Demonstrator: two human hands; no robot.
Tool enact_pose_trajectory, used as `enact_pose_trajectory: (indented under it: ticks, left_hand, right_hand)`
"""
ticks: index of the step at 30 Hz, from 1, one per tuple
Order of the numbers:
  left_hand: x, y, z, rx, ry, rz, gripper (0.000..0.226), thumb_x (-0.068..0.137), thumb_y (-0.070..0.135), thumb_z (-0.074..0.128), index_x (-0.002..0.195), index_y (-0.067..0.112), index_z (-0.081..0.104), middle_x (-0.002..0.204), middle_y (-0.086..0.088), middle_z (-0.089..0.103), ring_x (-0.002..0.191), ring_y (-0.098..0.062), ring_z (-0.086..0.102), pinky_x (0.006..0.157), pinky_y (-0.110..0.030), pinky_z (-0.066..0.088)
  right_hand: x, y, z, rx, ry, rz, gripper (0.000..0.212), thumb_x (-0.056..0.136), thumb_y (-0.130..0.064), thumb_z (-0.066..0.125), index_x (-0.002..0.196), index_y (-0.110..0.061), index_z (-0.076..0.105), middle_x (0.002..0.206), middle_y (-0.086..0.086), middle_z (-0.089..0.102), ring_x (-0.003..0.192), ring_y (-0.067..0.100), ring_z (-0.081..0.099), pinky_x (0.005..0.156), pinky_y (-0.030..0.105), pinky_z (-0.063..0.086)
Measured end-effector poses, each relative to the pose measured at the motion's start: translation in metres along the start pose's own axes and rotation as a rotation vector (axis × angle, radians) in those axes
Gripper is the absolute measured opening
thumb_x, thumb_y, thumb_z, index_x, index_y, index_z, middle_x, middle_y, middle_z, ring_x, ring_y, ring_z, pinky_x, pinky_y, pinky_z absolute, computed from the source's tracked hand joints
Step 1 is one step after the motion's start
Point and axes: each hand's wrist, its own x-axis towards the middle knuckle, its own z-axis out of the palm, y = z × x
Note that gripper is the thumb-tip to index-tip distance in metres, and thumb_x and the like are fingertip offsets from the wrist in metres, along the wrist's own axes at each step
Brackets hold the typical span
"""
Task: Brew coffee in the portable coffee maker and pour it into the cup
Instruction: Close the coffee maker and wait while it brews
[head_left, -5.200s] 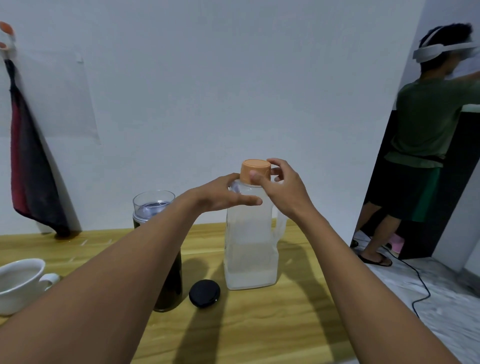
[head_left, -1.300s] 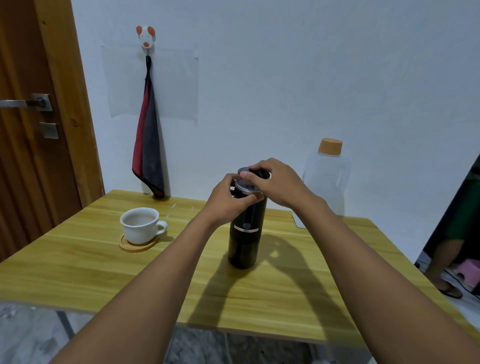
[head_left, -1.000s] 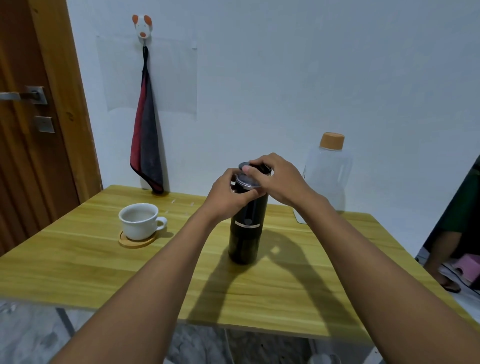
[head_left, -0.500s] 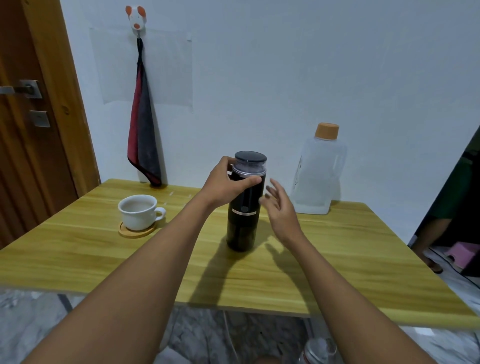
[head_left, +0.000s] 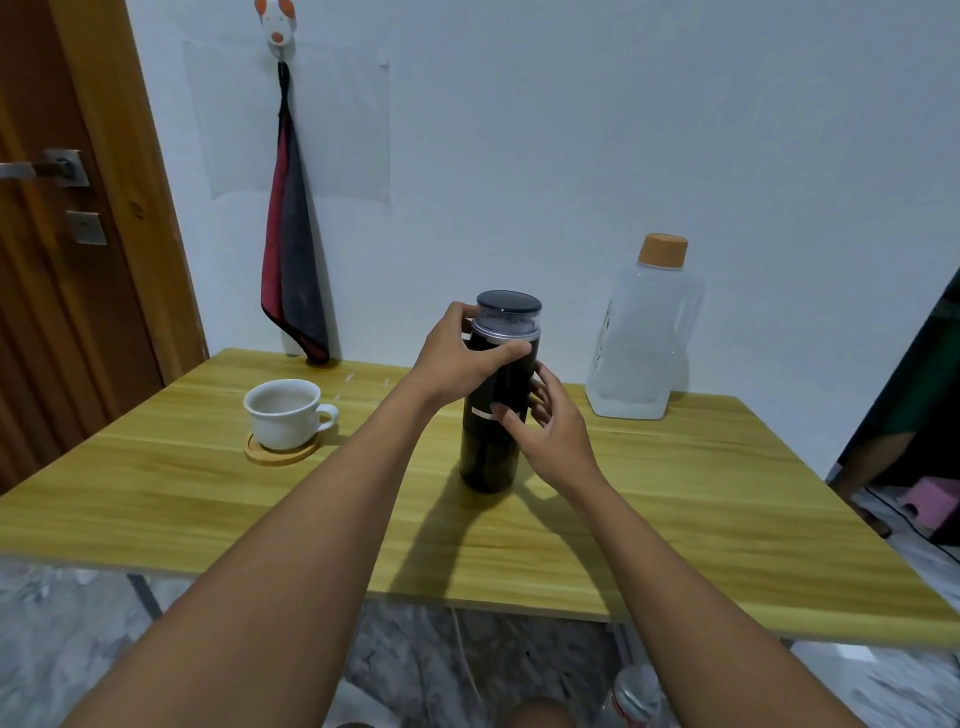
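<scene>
Black coffee maker (head_left: 488, 457) stands upright between my fingers (head_left: 543, 379): left hand (head_left: 457, 358) grasping its top, right hand (head_left: 550, 431) clasping its middle.

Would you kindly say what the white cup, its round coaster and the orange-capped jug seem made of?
White cup: probably glazed ceramic, smooth and opaque. Round coaster: pale wood, matte, by its tan colour. Orange-capped jug: translucent frosted plastic, cloudy walls; cap material unclear.
</scene>
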Motion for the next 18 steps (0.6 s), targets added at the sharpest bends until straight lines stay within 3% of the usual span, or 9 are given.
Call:
enact_pose_trajectory:
  ticks: [4, 7, 18]
  left_hand:
    - [-0.0008, 0.0010, -0.0011, 0.009, -0.002, 0.000, 0.062, 0.078, 0.039, 0.086, 0.126, 0.021, 0.052, 0.120, 0.006, 0.060, 0.103, -0.006, 0.061, 0.074, -0.017, 0.048]
    - [-0.0012, 0.0015, -0.0011, 0.009, -0.007, 0.000, 0.060, 0.079, 0.038, 0.086, 0.124, 0.022, 0.051, 0.118, 0.008, 0.059, 0.099, 0.000, 0.059, 0.072, -0.016, 0.048]
    - [-0.0029, 0.0035, 0.0002, 0.016, -0.003, -0.013, 0.060, 0.079, 0.039, 0.085, 0.124, 0.022, 0.050, 0.116, 0.010, 0.058, 0.101, -0.002, 0.060, 0.074, -0.018, 0.048]
  right_hand:
    - [0.0000, 0.0014, -0.0004, 0.008, -0.004, 0.028, 0.074, 0.086, -0.032, 0.078, 0.149, -0.030, 0.040, 0.143, -0.004, 0.055, 0.132, 0.009, 0.051, 0.113, 0.038, 0.042]
    - [-0.0001, 0.0025, 0.0003, 0.022, -0.003, 0.035, 0.074, 0.085, -0.033, 0.078, 0.148, -0.033, 0.041, 0.143, -0.006, 0.054, 0.131, 0.008, 0.050, 0.113, 0.037, 0.041]
    - [-0.0018, -0.0009, 0.0001, -0.007, -0.001, 0.013, 0.074, 0.088, -0.030, 0.077, 0.151, -0.025, 0.039, 0.143, -0.005, 0.055, 0.132, 0.006, 0.050, 0.113, 0.033, 0.041]
